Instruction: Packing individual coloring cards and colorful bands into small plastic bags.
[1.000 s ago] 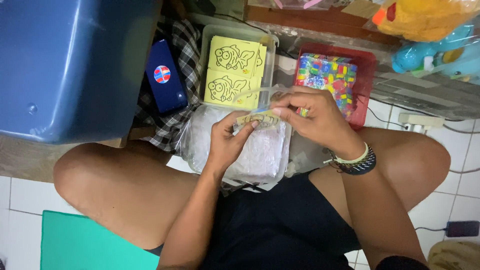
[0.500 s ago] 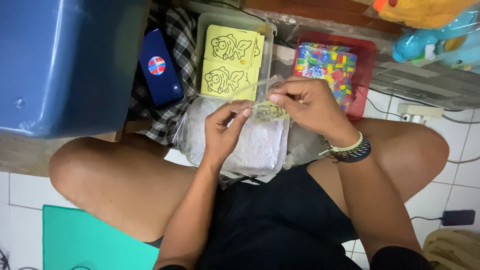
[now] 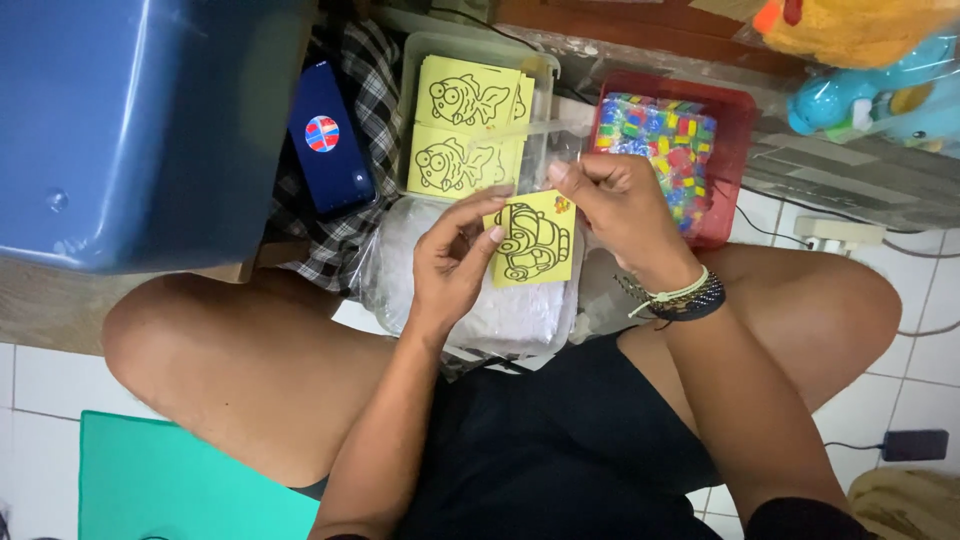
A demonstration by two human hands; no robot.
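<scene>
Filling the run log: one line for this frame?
left hand: holds yellow fish card | right hand: pinches its top edge | behind: clear tray of fish cards | phone left

Yellow fish card [image 3: 533, 240] between both hands' fingers [image 3: 478, 215] (apparently above a plastic bag [image 3: 500, 310])

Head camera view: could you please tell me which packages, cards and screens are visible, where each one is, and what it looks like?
Yellow card: held between left hand and right hand, square, black outline drawing.
Card stack: in a clear tray, yellow, fish outlines.
Phone: on checked cloth, dark blue screen, round red, white and blue icon.
Clear plastic bag: on the lap, white contents.
Red tray: at right, multicoloured pieces.
</scene>
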